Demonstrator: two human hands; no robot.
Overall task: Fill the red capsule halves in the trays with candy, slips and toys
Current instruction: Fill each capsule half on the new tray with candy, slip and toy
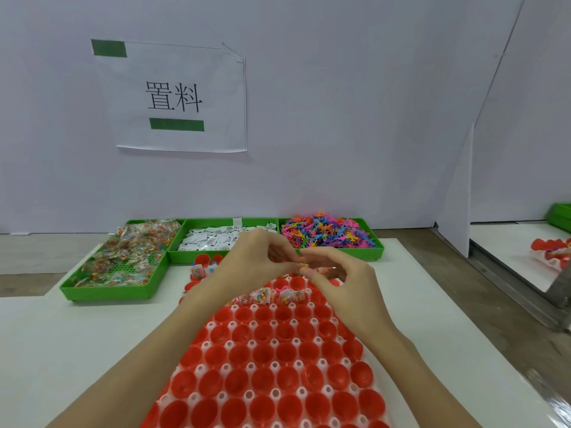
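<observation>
- The left hand (pixel 256 257) and right hand (pixel 336 273) meet over the far end of the capsule tray (pixel 272 366), fingers curled inward toward each other. Between the fingertips sits a small yellow piece (pixel 304 265) (probably a toy; too small to be sure), and which hand actually has it pinched I cannot tell.
- The red capsule halves (pixel 262 353) fill the tray from the near edge outward. Most of the near rows look empty, while a few at the far end hold candy packets (pixel 262 296) and a pink toy (pixel 282 288).
- Risk: with both hands fiddling at one tiny piece, it could slip and drop into a cup that is already filled, or between cups onto the white ribs, where it is awkward to fish out.
- Risk: the wrists hang low over filled cups, so a careless sweep could knock packets out, since they stand proud of the rims.
- Risk: cups could be skipped or doubled, because the three supplies sit apart in the candy bin (pixel 123 257), slip bin (pixel 213 239) and toy bin (pixel 327 234) (each demands a separate reach).
- Risk: the tangled toys may come out in clumps.
</observation>
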